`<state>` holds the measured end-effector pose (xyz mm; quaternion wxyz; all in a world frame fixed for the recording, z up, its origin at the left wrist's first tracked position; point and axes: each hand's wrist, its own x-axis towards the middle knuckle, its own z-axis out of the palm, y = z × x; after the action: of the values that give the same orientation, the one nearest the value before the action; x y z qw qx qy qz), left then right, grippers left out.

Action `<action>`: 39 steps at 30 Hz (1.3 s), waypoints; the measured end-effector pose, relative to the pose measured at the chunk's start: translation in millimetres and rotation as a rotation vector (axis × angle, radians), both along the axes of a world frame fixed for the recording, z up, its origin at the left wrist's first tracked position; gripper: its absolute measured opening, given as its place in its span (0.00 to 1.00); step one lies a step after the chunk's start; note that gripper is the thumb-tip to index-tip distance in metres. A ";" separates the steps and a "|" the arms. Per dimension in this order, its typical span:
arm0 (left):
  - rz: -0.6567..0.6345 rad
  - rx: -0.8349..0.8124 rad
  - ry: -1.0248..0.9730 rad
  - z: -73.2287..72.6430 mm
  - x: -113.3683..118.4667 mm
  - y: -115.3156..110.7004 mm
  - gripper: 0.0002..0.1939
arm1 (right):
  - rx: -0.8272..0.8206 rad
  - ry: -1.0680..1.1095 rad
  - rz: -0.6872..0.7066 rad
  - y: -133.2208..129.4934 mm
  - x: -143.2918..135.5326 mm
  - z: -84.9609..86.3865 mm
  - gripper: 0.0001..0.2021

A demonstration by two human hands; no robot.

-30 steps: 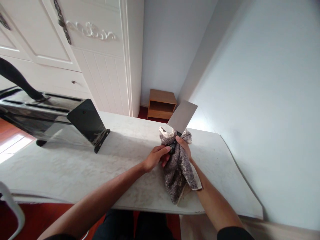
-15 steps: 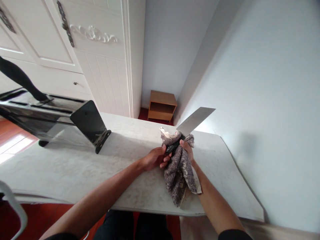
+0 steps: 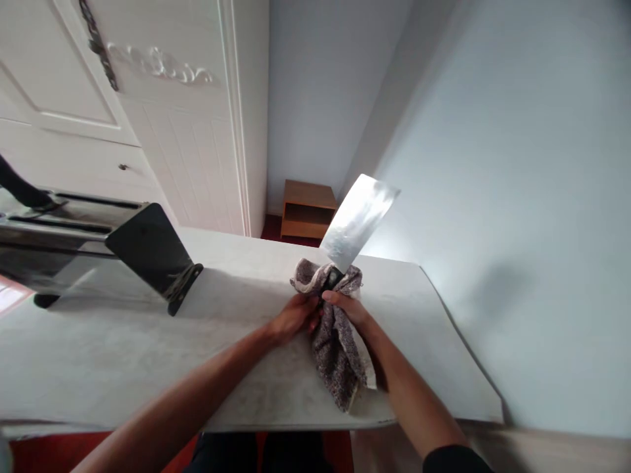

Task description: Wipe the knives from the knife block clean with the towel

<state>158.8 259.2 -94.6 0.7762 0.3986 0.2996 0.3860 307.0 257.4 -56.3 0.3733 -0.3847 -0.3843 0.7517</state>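
Note:
A cleaver (image 3: 359, 220) points up and away from me, its broad blade bright with reflected light. Its black handle lies in the folds of a purple-grey towel (image 3: 335, 358), which hangs down toward the table's front edge. My left hand (image 3: 297, 316) is closed around the lower end of the handle; its fingertips are partly hidden. My right hand (image 3: 348, 307) grips the towel against the handle, with the thumb on top. Both hands are close together above the table.
A black knife block (image 3: 148, 246) with a black-handled knife (image 3: 22, 187) in it stands on the pale table (image 3: 236, 387) at left. Beyond are a white cabinet (image 3: 187, 151) and a small wooden nightstand (image 3: 308, 210). A pale wall (image 3: 517, 197) borders the table at right.
The cleaver has turned so that its blade shows broad and bright instead of narrow and grey. My view has shifted slightly to the right, and both hands keep their hold.

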 end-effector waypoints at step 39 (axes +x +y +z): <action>0.273 0.965 1.175 22.1 -15.4 2.7 0.09 | 0.429 -0.026 -0.570 9.8 -30.0 -0.1 0.16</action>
<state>143.4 261.8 -72.5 0.1755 0.7918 0.5074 0.2913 277.0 267.2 -56.4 0.6354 -0.3989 -0.4152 0.5145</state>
